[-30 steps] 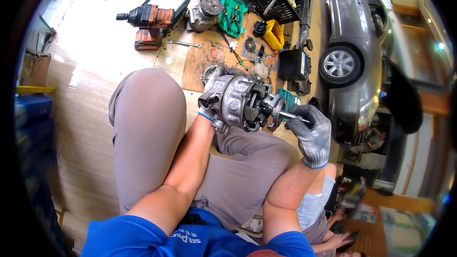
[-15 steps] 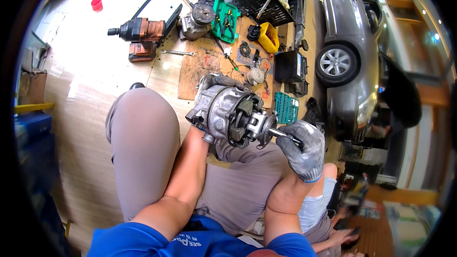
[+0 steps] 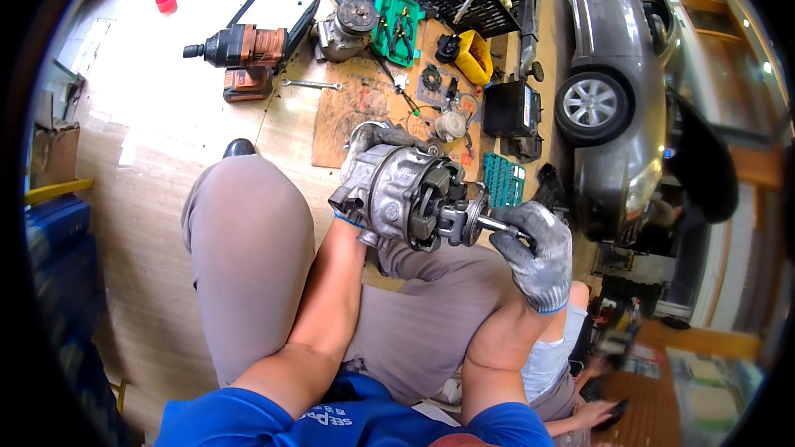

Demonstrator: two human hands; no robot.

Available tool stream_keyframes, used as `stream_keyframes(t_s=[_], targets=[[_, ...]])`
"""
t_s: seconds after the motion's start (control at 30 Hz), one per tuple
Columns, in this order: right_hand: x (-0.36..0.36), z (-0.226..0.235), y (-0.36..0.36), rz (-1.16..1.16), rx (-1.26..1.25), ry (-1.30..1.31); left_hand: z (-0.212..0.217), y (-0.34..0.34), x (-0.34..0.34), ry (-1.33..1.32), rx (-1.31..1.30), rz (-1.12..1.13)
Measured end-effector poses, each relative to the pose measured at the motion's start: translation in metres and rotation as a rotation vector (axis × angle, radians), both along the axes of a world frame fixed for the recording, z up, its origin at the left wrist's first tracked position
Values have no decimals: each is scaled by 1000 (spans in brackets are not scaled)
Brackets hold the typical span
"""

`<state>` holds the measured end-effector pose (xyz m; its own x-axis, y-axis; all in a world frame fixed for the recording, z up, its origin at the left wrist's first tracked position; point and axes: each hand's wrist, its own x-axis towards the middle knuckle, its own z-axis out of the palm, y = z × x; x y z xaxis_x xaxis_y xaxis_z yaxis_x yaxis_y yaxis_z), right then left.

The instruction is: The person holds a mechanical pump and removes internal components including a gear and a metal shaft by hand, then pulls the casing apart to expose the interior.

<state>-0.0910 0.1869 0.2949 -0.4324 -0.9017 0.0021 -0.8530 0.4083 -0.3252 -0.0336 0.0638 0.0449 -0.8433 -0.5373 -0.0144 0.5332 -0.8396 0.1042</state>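
Above my lap hangs a silvery car air-conditioning compressor [image 3: 387,192], its right end uncovered so that dark piston blocks [image 3: 437,199] and a round plate [image 3: 475,217] show. My left hand [image 3: 387,137], in a dirty grey work glove, is wrapped around the far side of the housing; part of the fingers is hidden behind it. A thin metal shaft [image 3: 502,227] sticks out to the right from the plate. Its end is pinched between the thumb and fingers of my right hand [image 3: 538,255], gloved in grey too.
On the floor ahead, stained cardboard [image 3: 339,136] bears small parts. Around it are a cordless impact wrench [image 3: 244,54], a spanner [image 3: 310,84], another compressor [image 3: 341,37], a green tool case [image 3: 399,23], a yellow container [image 3: 474,58] and a black battery [image 3: 508,109]. A grey car [image 3: 613,50] stands right; another person sits nearby.
My right hand has shifted slightly right and up with the shaft. The plate and piston blocks have moved the same way, and the plate has turned a little. My left hand still holds the housing.
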Motion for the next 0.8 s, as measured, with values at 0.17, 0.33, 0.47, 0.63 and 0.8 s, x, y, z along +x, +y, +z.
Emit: stream_keyframes(t_s=[0.17, 0.33, 0.47, 0.63, 0.8], targets=[[-13, -17, 9, -267, -67, -146, -18, 5, -10, -84, -261, -16], [-18, -28, 8, -412, -207, -338, -75, 21, -49, -282, -854, 93], [-30, -43, 12, -451, -332, -547, -65, 23, -51, 84, -74, -193], [-46, -56, 22, -489, -472, -734, -12, 13, -22, 24, 388, -344], [-40, -57, 3, -529, -468, -737, -58, 25, -43, 154, 464, -204]])
